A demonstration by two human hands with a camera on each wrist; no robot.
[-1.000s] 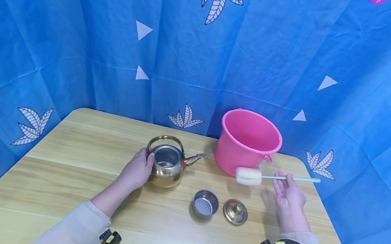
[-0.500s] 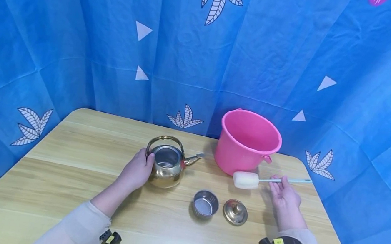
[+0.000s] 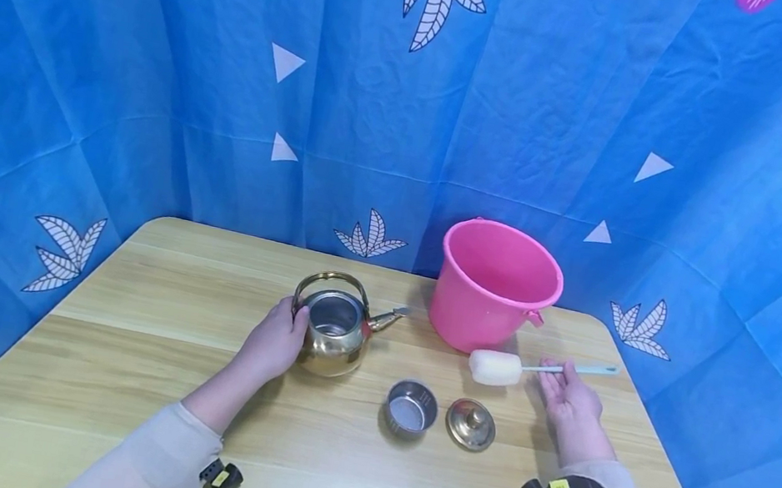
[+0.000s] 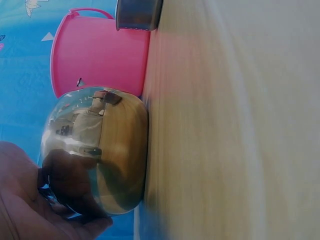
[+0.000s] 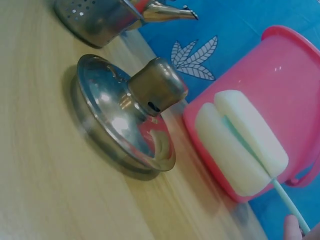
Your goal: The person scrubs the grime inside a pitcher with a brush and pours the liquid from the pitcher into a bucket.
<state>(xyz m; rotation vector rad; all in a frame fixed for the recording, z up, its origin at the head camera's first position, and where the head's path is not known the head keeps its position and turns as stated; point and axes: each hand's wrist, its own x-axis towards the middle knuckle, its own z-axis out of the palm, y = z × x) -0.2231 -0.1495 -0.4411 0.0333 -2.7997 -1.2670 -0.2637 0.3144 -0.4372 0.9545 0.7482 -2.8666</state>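
Note:
My left hand [image 3: 276, 341] grips the brass teapot [image 3: 335, 355] at the left foot of its raised loop handle. The lidless pot stands upright on the table, mouth facing up and spout to the right. Over the table's right side, my right hand [image 3: 574, 400] pinches the thin light-blue handle of a sponge bottle brush [image 3: 496, 369]. Its white sponge head points left, in front of the pink bucket, and shows split lengthwise in the right wrist view. Between the hands sit a metal strainer cup [image 3: 410, 410] and the pot's knobbed lid [image 5: 125, 112].
The pink bucket [image 3: 475, 311] stands at the back right of the wooden table [image 3: 114, 371], its mouth facing up. A blue patterned curtain [image 3: 381, 108] hangs behind the table and along its sides.
The right hand has shifted slightly left and toward me with the brush, then the sponge head has edged lower. The left hand and teapot stay in place.

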